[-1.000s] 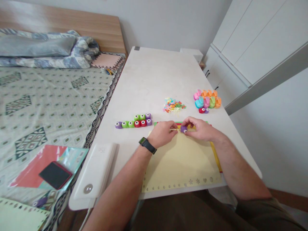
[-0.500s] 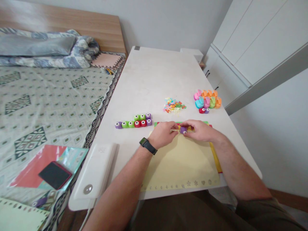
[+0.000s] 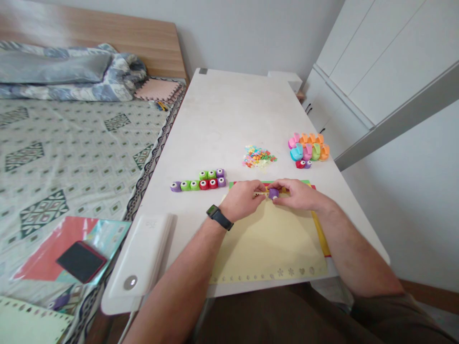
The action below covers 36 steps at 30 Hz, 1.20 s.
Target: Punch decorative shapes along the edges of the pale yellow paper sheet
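Observation:
At the far edge of a pale yellow sheet of paper (image 3: 272, 234), my right hand (image 3: 299, 193) is closed on a small purple craft punch (image 3: 273, 193), thumb below and fingers above. My left hand (image 3: 245, 197) pinches that same edge of the paper just left of the punch. Cut-out shapes, among them flowers and a heart, run along the sheet's near edge. Red, green and yellow sheets (image 3: 324, 241) show from beneath it. Whether the paper sits inside the punch's slot is hard to make out.
Several small punches (image 3: 203, 184) stand in rows at left. Lever punches (image 3: 307, 149) cluster at right, with a red punch (image 3: 300, 164) in front. A heap of paper cut-outs (image 3: 258, 156) lies between. A white lamp-like device (image 3: 143, 255) and a phone (image 3: 81, 261) on the bed are leftward.
The purple punch has turned slightly in my right hand, and its white top faces lower. Both hands otherwise stay at the paper's far edge.

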Tool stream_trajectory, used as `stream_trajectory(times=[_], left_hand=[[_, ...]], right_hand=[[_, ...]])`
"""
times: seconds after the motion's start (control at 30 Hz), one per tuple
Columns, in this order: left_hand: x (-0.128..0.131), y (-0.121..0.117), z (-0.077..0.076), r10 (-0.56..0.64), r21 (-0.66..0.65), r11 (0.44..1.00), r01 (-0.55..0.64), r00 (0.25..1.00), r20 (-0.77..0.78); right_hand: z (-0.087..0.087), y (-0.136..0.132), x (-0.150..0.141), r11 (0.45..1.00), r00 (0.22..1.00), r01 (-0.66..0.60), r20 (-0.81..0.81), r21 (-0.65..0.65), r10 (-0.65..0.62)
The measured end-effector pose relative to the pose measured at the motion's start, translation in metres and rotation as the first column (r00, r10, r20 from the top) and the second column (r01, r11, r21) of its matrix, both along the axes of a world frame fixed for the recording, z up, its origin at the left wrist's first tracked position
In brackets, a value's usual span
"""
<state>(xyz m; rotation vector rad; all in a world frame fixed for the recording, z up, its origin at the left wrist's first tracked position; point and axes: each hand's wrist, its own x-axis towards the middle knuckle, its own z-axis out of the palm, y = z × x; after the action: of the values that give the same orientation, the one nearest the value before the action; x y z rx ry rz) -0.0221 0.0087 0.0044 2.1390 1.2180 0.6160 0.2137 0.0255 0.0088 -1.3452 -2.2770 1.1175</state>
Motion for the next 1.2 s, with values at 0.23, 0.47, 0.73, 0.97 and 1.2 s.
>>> stream_trajectory(times=[0.23, 0.47, 0.73, 0.97, 1.2], left_hand=[[0.0001, -0.0002, 0.0032, 0.005, -0.007, 1.0, -0.005, 1.0, -0.013], [-0.0001, -0.0001, 0.005, 0.004, -0.016, 1.0, -0.004, 1.0, -0.019], [-0.0002, -0.0009, 0.0049, 0.002, -0.01, 1.0, -0.002, 1.0, 0.002], [-0.0004, -0.0008, 0.0032, 0.001, -0.006, 1.0, -0.001, 1.0, -0.015], [-0.0015, -0.0004, 0.0033, -0.001, -0.004, 1.0, 0.001, 0.999, -0.049]], right_hand=[[-0.0008, 0.0005, 0.001, 0.998, 0.999, -0.009, -0.036, -0.066, 0.007], [0.0015, 0.0002, -0.0016, 0.997, 0.999, 0.011, -0.046, -0.071, -0.015], [0.0012, -0.0017, -0.0041, 0.998, 0.999, 0.051, 0.001, -0.024, -0.051], [0.0029, -0.0027, -0.0057, 0.999, 0.998, 0.048, 0.033, -0.022, -0.047], [0.0037, -0.0041, -0.0058, 0.999, 0.998, 0.046, 0.031, -0.027, -0.046]])
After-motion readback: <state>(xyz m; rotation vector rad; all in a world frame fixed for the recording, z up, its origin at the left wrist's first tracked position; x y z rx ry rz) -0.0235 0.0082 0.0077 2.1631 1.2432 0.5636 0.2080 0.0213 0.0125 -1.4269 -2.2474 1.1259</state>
